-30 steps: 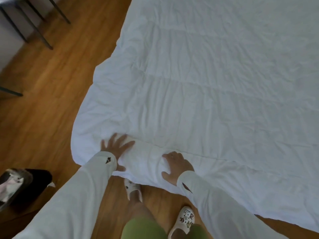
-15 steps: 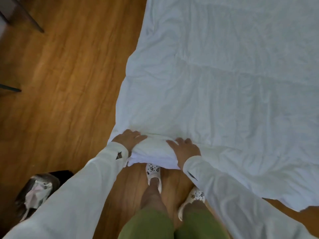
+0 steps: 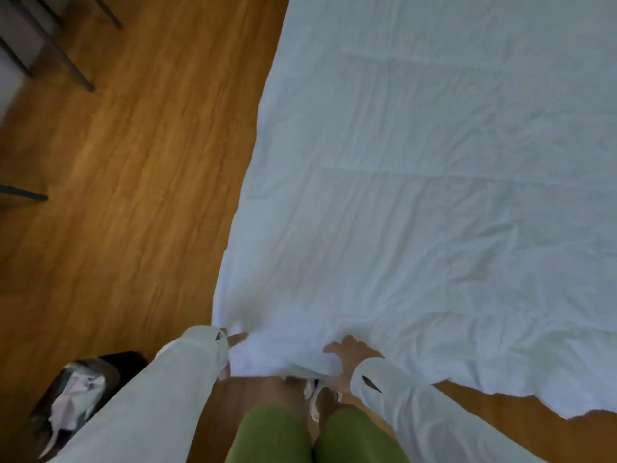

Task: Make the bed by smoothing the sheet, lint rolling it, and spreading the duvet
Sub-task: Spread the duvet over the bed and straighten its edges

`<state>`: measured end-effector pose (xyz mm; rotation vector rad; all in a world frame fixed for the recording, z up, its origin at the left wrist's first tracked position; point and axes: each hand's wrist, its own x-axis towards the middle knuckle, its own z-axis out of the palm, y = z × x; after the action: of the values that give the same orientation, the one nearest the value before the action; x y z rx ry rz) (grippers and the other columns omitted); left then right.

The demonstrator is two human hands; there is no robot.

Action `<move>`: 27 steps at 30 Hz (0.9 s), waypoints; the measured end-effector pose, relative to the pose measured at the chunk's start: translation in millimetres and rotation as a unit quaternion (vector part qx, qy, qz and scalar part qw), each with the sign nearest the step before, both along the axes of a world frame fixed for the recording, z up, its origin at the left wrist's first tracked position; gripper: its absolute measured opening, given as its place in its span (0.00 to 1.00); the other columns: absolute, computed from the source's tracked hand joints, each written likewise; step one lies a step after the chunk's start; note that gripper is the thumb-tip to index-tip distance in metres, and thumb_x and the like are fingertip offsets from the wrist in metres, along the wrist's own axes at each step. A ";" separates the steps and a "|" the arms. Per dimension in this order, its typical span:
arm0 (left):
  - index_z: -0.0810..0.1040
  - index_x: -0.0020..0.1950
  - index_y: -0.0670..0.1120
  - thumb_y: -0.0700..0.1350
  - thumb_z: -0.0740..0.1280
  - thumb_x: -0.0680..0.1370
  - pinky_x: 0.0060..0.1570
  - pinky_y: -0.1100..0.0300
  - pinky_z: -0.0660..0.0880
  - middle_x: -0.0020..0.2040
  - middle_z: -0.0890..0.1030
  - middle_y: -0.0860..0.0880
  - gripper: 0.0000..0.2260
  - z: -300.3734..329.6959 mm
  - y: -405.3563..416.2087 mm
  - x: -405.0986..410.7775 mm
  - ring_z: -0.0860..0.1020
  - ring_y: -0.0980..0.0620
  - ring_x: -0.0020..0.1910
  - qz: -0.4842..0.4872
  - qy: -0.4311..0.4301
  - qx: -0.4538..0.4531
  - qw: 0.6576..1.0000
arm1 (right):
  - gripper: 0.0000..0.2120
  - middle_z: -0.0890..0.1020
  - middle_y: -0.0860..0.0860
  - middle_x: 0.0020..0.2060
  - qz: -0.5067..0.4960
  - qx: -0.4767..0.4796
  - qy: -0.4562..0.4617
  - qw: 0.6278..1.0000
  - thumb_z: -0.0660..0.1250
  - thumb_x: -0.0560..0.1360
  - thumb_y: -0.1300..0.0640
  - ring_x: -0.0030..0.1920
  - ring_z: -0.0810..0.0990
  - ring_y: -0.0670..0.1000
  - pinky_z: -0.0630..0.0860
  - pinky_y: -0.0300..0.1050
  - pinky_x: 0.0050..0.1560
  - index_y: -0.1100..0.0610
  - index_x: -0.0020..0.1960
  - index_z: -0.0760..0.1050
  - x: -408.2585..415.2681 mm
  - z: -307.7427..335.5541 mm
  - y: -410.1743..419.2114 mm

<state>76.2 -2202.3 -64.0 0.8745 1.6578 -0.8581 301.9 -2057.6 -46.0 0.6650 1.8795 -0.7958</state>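
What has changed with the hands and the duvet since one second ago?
One second ago both hands lay flat on the duvet edge. The left hand and right hand have since gathered its near corner and now grip it bunched between them. The rest of the duvet stays spread out; the bin stays on the floor.

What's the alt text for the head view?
Both hands, left hand and right hand, grip the near corner of a white duvet spread over a bed beside a wooden floor; a lined bin stands lower left.

white quilted duvet, wrinkled, spread flat across most of the view, near corner bunched and lifted, edge overhanging wooden floor
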 end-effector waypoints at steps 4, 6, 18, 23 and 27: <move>0.59 0.75 0.53 0.49 0.63 0.78 0.68 0.56 0.65 0.74 0.60 0.49 0.26 14.0 36.5 -46.6 0.65 0.46 0.70 0.033 0.035 0.095 0.994 | 0.25 0.66 0.47 0.69 -0.090 0.042 0.099 0.990 0.59 0.78 0.47 0.70 0.64 0.51 0.68 0.48 0.67 0.44 0.74 0.61 -46.7 20.1 25.5; 0.64 0.72 0.47 0.46 0.59 0.80 0.66 0.57 0.66 0.72 0.64 0.48 0.20 28.6 68.9 -75.2 0.68 0.47 0.68 0.034 0.032 0.169 0.985 | 0.24 0.64 0.49 0.70 -0.125 0.070 0.125 0.982 0.58 0.78 0.51 0.72 0.62 0.51 0.68 0.48 0.67 0.48 0.74 0.61 -88.0 26.2 45.2; 0.41 0.76 0.61 0.63 0.54 0.78 0.71 0.43 0.33 0.76 0.34 0.54 0.31 2.8 267.2 -231.4 0.33 0.52 0.75 -0.303 -0.120 0.358 0.875 | 0.29 0.60 0.48 0.75 -0.399 0.295 0.065 0.866 0.59 0.77 0.46 0.74 0.56 0.54 0.61 0.52 0.71 0.48 0.77 0.56 -271.1 -7.4 145.2; 0.38 0.77 0.57 0.41 0.59 0.77 0.70 0.47 0.33 0.77 0.36 0.55 0.37 -2.3 318.8 -305.8 0.35 0.55 0.75 -0.316 -0.074 0.402 0.856 | 0.26 0.68 0.50 0.71 -0.485 0.326 0.140 0.799 0.61 0.77 0.43 0.68 0.65 0.55 0.66 0.49 0.65 0.49 0.73 0.64 -344.6 -6.7 169.6; 0.32 0.73 0.62 0.45 0.65 0.77 0.69 0.47 0.31 0.75 0.31 0.54 0.43 -6.5 375.5 -357.1 0.31 0.50 0.74 -0.371 -0.030 0.405 0.835 | 0.53 0.45 0.49 0.78 -0.404 0.310 0.077 0.857 0.57 0.65 0.23 0.77 0.46 0.56 0.48 0.59 0.74 0.48 0.79 0.40 -412.7 -14.6 177.5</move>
<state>-280.9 -1826.8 -70.4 2.2122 1.6193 -0.5646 -110.9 -1880.1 -60.6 1.9336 1.9934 -0.7367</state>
